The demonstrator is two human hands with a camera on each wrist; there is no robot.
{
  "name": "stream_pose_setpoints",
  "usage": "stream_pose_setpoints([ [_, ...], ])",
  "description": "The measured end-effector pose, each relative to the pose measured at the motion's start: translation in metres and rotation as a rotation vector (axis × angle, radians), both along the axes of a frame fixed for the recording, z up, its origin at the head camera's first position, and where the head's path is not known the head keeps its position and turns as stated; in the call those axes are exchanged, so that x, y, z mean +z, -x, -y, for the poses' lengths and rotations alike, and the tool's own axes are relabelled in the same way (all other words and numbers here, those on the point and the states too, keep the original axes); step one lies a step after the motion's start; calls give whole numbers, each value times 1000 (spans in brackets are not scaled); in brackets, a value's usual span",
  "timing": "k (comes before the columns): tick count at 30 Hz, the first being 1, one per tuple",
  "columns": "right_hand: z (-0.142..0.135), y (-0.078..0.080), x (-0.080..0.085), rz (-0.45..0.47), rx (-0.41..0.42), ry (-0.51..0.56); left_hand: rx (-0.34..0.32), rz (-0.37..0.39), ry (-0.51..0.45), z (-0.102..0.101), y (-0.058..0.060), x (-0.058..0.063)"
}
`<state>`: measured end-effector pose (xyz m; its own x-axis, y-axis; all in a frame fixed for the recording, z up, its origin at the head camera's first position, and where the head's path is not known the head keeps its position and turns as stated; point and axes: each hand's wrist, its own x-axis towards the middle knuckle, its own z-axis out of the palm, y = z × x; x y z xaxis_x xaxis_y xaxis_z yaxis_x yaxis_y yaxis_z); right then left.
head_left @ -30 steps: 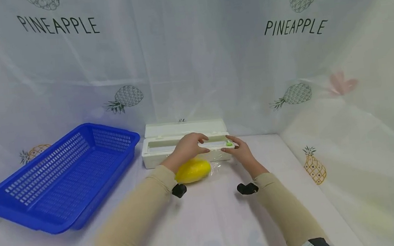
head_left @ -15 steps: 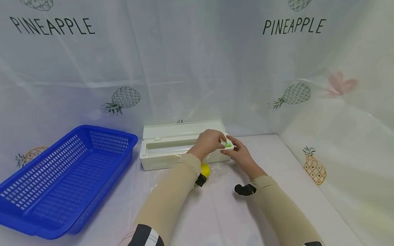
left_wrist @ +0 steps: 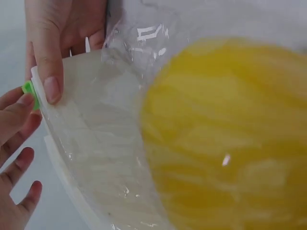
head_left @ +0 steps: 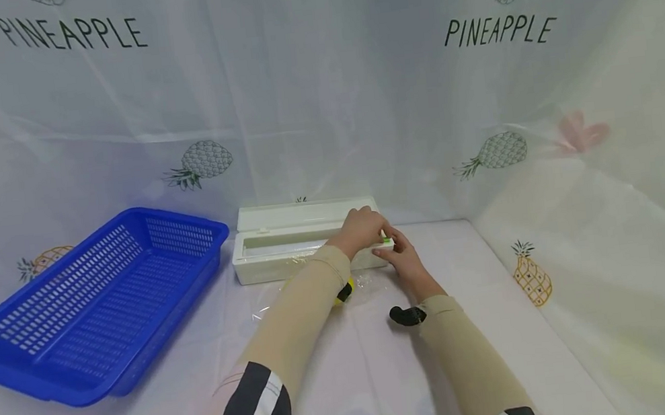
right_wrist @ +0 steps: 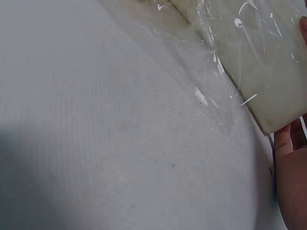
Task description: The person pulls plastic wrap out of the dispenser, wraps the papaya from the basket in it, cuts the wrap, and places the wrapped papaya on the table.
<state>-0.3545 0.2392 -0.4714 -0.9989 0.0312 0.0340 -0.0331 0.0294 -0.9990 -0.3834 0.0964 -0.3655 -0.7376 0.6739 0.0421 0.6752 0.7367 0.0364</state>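
Note:
A white plastic-wrap dispenser box lies against the back curtain with its lid raised. At its right end my left hand pinches the green slide cutter between thumb and fingers. My right hand grips the same end, its thumb on the front face in the left wrist view. Clear plastic wrap hangs over the box front onto the table. A glossy yellow oval fruit is seen through the wrap in the left wrist view; my left forearm hides most of it in the head view.
A blue perforated plastic basket stands at the left. Behind the box hangs a white curtain printed with pineapples, which also closes off the right side. A white cloth covers the table.
My left hand has moved right along the box to the green cutter and now pinches it. My left forearm has come across the yellow fruit. The right hand has stayed at the box end.

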Motion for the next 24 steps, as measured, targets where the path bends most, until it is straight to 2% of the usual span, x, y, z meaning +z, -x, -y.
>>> stream_pose_setpoints([
  [4, 2, 0, 0, 1, -11, 3, -23, -43, 74, 0, 3, -2],
  [7, 2, -1, 0, -2, -16, -6, -30, -55, 89, 1, 5, -3],
  [12, -2, -3, 0, 17, -40, -35, -50, 1, 68, 5, 4, -2],
  [17, -3, -1, -1, 24, -37, -52, -20, 39, 69, 14, 1, 3],
  [24, -1, -2, -2, 3, -35, -16, -27, 72, 26, 27, -2, 2],
])
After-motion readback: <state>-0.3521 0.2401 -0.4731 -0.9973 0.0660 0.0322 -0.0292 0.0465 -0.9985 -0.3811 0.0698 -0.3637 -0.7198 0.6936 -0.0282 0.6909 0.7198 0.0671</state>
